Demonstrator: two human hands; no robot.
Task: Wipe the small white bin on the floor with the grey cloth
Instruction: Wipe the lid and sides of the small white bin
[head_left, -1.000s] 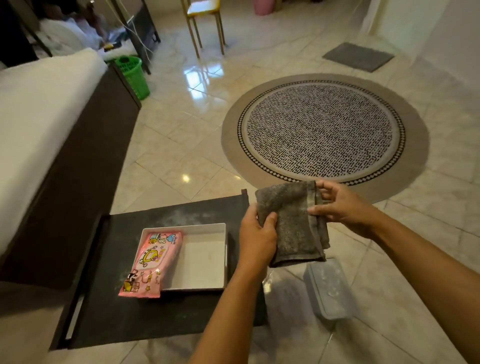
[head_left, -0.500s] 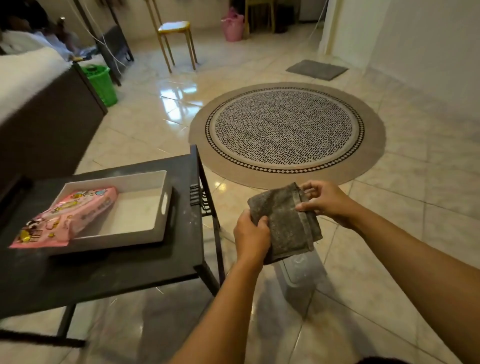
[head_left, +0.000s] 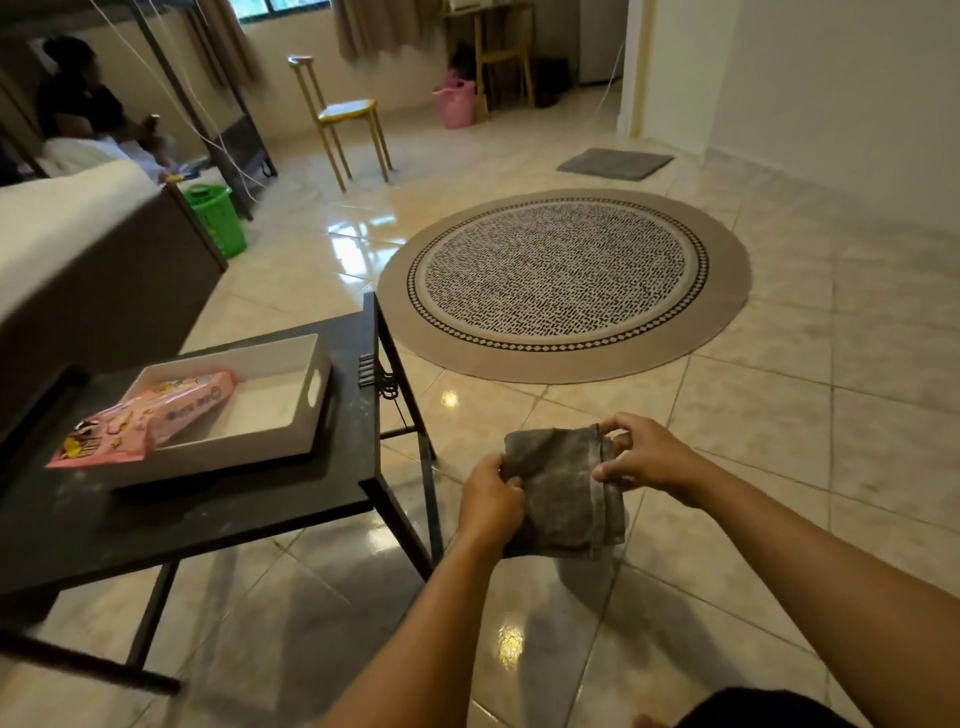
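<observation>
I hold the folded grey cloth (head_left: 563, 499) in front of me, low over the tiled floor. My left hand (head_left: 491, 501) grips its left edge. My right hand (head_left: 641, 454) pinches its top right corner. The small white bin (head_left: 584, 574) stands on the floor right under the cloth. Only a pale sliver of it shows below the cloth's lower edge; the rest is hidden.
A black side table (head_left: 223, 512) stands to the left with a white tray (head_left: 306, 426) and a pink packet (head_left: 140, 421) on it. A round patterned rug (head_left: 563, 283) lies ahead. Further back are a green basket (head_left: 218, 218), a yellow chair (head_left: 345, 117) and a bed (head_left: 67, 228) with a person beyond it.
The view has dropped lower and tilted up, so the table top is seen from the side. Both hands stay on the cloth, which now covers nearly all of the bin.
</observation>
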